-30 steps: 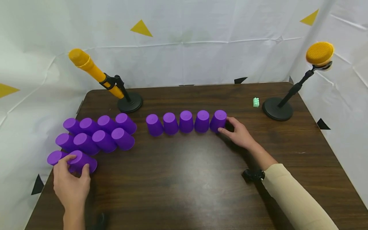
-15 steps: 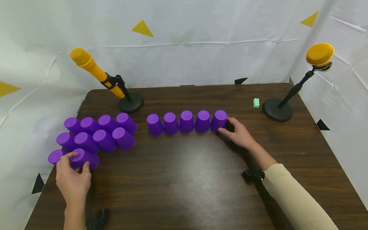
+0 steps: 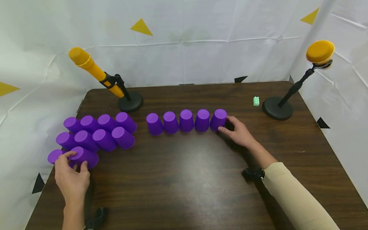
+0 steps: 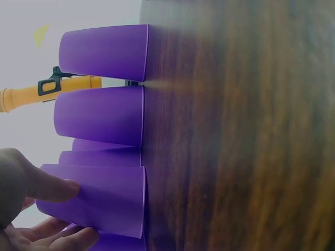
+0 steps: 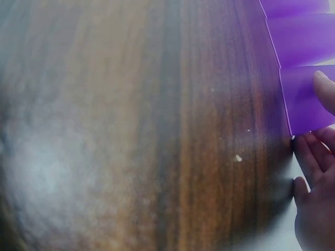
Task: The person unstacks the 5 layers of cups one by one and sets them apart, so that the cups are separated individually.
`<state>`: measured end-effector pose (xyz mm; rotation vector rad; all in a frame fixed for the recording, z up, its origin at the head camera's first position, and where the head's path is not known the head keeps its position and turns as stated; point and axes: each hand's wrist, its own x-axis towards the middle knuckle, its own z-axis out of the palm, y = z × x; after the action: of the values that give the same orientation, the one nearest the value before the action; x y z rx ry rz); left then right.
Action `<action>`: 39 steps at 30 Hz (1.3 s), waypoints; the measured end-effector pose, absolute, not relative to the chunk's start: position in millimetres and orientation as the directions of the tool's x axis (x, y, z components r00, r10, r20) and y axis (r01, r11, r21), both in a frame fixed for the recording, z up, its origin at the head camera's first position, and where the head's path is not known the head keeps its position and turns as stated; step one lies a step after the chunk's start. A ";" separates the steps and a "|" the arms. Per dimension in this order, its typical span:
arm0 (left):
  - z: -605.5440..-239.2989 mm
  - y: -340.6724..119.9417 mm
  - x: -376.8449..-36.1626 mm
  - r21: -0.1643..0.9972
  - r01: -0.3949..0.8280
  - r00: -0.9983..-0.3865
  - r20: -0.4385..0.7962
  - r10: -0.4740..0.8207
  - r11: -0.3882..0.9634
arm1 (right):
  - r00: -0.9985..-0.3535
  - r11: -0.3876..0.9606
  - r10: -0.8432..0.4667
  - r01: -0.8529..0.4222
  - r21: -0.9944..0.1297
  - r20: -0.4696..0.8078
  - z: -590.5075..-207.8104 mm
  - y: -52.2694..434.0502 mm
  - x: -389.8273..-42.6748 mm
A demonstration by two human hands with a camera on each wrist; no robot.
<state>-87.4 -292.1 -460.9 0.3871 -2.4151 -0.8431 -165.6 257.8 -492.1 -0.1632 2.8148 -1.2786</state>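
The left hand (image 3: 72, 179) grips the near-left cup (image 3: 84, 157), an upturned purple cup at the front of the left cluster (image 3: 97, 132). Thumb and fingers curl round its side wall; the left wrist view shows the thumb (image 4: 49, 185) pressed on the cup wall (image 4: 104, 201) with the other fingers beneath it. This cup stands rim-down on the dark wooden surface (image 3: 184, 179), touching a second cup (image 3: 54, 156) on its left.

The right hand (image 3: 239, 134) holds the end cup (image 3: 219, 119), the rightmost of a row of five (image 3: 186, 120) upturned purple cups. Thumb and fingertips pinch its lower wall; the right wrist view shows a fingertip (image 5: 325, 89) on the cup's side.

The cluster holds two further rows of four cups each, set behind the gripped cup. A yellow microphone (image 3: 92, 71) on a black stand sits behind the cluster. A second microphone (image 3: 319, 52) stands at the far right, with a small green block (image 3: 256, 101) just beside its base.
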 end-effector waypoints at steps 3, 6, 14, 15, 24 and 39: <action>-459.5 -292.2 -86.1 0.643 -0.080 -0.797 0.417 -0.436 0.762 | -0.993 0.656 -0.115 -0.071 -0.752 -0.006 -492.4 257.6 -166.1; -454.5 -291.8 -84.4 0.645 -0.059 -0.778 0.449 -0.440 0.762 | -0.993 0.657 -0.115 -0.069 -0.751 -0.010 -491.9 257.4 -166.2; -429.4 -272.5 -85.1 0.650 0.078 -0.712 0.567 -0.414 0.756 | -0.994 0.655 -0.112 -0.066 -0.752 -0.011 -491.5 259.0 -166.0; -426.5 -265.2 -86.0 0.655 0.123 -0.706 0.586 -0.398 0.746 | -0.993 0.655 -0.114 -0.067 -0.753 -0.011 -491.7 259.0 -166.0; -423.6 -169.8 -105.2 0.705 0.375 -0.886 0.465 0.007 0.602 | -0.994 0.655 -0.111 -0.062 -0.753 -0.014 -492.3 259.1 -165.4; -474.0 -110.7 -184.8 0.738 0.355 -0.902 0.432 0.003 0.575 | -0.994 0.656 -0.112 -0.063 -0.752 -0.014 -491.1 259.3 -166.1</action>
<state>-184.8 -110.7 -474.0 -0.2890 -2.4248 -1.2593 -166.1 259.3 -491.1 -0.1482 2.8044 -1.2704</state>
